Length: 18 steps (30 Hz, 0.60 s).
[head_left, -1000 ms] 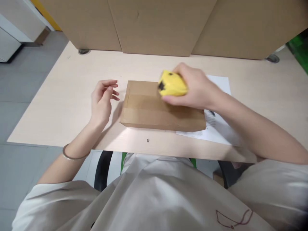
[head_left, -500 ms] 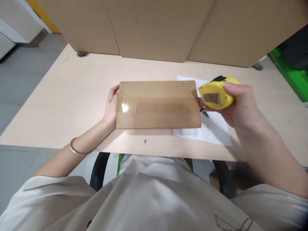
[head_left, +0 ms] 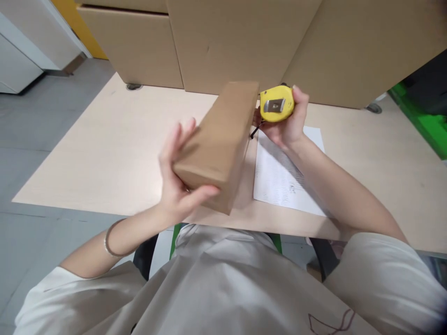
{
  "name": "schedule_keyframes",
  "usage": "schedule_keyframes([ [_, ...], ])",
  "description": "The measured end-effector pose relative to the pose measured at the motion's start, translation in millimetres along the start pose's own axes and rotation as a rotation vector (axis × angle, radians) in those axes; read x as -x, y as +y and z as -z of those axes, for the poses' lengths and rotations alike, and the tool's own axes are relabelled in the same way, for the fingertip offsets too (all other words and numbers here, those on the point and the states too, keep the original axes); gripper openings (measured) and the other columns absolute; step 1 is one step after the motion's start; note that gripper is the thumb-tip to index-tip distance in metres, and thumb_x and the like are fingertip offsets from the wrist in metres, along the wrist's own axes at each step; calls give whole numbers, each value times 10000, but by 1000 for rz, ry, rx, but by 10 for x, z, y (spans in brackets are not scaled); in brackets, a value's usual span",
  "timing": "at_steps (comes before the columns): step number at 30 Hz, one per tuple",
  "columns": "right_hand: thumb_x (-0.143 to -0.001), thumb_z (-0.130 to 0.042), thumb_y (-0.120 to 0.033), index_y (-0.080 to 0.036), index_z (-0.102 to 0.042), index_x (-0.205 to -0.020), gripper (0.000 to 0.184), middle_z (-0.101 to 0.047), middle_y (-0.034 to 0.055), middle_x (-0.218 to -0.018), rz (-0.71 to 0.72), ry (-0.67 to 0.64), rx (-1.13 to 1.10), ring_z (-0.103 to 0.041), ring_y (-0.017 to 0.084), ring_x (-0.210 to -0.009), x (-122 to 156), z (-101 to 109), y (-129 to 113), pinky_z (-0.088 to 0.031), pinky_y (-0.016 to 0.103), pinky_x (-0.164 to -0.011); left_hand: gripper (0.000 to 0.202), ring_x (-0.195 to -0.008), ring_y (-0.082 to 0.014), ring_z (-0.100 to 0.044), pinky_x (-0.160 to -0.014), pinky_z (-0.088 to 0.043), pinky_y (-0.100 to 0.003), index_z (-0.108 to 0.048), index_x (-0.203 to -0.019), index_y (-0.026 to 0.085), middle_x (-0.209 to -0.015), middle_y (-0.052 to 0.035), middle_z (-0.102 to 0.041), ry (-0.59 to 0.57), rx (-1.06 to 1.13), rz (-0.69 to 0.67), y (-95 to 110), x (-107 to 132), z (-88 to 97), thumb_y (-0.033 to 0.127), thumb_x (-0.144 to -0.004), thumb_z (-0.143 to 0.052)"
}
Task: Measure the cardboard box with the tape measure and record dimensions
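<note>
A brown cardboard box [head_left: 220, 130] is held tilted above the desk, its long side running away from me. My left hand [head_left: 178, 177] is closed around the near end, with the thumb on the front face. In my right hand [head_left: 291, 116] is a yellow tape measure [head_left: 275, 104] with a metal clip facing me. Some of that hand's fingers reach towards the box's far right side and are partly hidden. A black strap [head_left: 256, 130] dangles below the tape measure.
A printed sheet of paper [head_left: 279, 181] lies on the pale wooden desk [head_left: 104, 149] under my right forearm. Large cardboard boxes [head_left: 240, 42] stand along the back of the desk. Something green [head_left: 422, 121] is beyond the right edge.
The small box has turned from lying crosswise to pointing away from me. My left hand has shifted right with its end; my right hand and the tape measure have moved left and farther away.
</note>
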State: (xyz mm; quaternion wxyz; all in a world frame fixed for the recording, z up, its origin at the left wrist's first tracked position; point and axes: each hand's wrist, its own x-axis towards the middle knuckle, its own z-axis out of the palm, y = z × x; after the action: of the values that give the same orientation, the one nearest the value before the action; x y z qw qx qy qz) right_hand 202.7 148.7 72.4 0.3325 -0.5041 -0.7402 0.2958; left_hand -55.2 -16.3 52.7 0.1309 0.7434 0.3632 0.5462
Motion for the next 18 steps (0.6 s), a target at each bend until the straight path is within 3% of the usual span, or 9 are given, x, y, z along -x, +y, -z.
schedule_keyframes([
  [2,-941,-26,-924,-253,-635,-1400,1015,-755,186,-1235,15,-29,70,-704,371,-1156,-28,-33,-19,-553,440,-798,916,-1682,-412,-388,-1332,-393,-705,-195,-1728,409,-1764,-152,-434,-109,-94,-96,91,55,-121,821,-1000,-568],
  [5,-1021,-170,-807,-268,-634,-1340,780,-753,171,-1217,-34,-33,-36,-686,368,-1234,-90,27,0,-561,441,-833,797,-1703,-420,-346,-1323,-342,-782,-316,-1666,393,-1704,-164,-518,-269,-178,-178,159,86,-215,773,-1020,-586],
  [7,-1040,-215,-718,-268,-612,-1275,645,-743,157,-1212,-95,-33,-187,-678,341,-1238,-163,142,36,-561,425,-874,691,-1715,-408,-325,-1342,-307,-778,-408,-1612,385,-1694,-145,-539,-320,-133,-195,162,49,-228,775,-1050,-507],
  [9,-1016,-299,-686,-267,-589,-1210,545,-729,124,-1134,-124,-36,-349,-688,294,-1098,-242,300,30,-554,385,-859,683,-1721,-389,-320,-1355,-308,-752,-452,-1596,375,-1710,-126,-529,-303,-54,-125,85,-59,-235,803,-1076,-344],
  [11,-980,-413,-685,-268,-588,-1160,486,-700,78,-1040,-93,-74,-459,-650,236,-914,-305,466,-74,-520,333,-755,694,-1718,-367,-335,-1356,-342,-711,-445,-1609,373,-1725,-108,-510,-198,24,21,-115,-251,-269,798,-1088,-271],
  [14,-951,-588,-626,-265,-598,-1064,379,-671,33,-978,11,-261,-464,-598,188,-781,-353,630,-410,-398,291,-580,643,-1699,-344,-382,-1339,-415,-608,-439,-1597,406,-1717,-72,-503,-46,128,223,-604,-642,-411,748,-1058,-516],
  [16,-954,-631,-547,-256,-578,-993,298,-643,1,-895,60,-399,-417,-571,164,-701,-374,640,-671,-316,281,-517,680,-1704,-334,-376,-1322,-444,-568,-433,-1596,398,-1704,-75,-507,5,181,298,-929,-890,-565,698,-1021,-638],
  [18,-967,-597,-574,-241,-594,-945,334,-614,-6,-804,59,-478,-311,-532,147,-646,-410,578,-881,-281,274,-496,708,-1673,-332,-429,-1293,-470,-581,-418,-1617,372,-1673,-100,-543,-16,225,319,-1143,-1074,-741,635,-1012,-675],
])
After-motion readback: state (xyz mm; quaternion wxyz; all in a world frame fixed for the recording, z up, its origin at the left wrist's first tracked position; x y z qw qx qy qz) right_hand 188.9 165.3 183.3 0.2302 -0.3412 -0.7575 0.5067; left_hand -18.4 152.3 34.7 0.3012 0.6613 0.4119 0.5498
